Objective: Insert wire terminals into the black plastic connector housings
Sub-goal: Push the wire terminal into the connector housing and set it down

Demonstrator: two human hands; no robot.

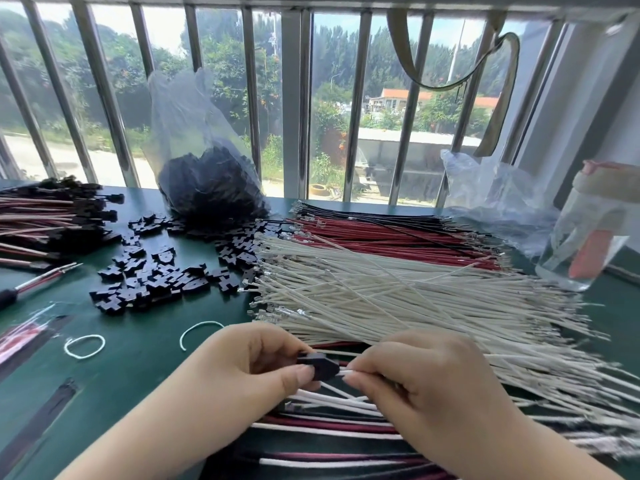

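Pinching a black connector housing [320,367] at lower centre of the frame, the left hand [252,362] covers its left end; the right hand [412,379] grips a white wire [341,373] at the housing's right face, so the terminal cannot be seen. White wires [398,299] and red wires [381,237] fan across the right. Loose housings [156,271] lie at centre left. Bare green table [138,358] shows lower left.
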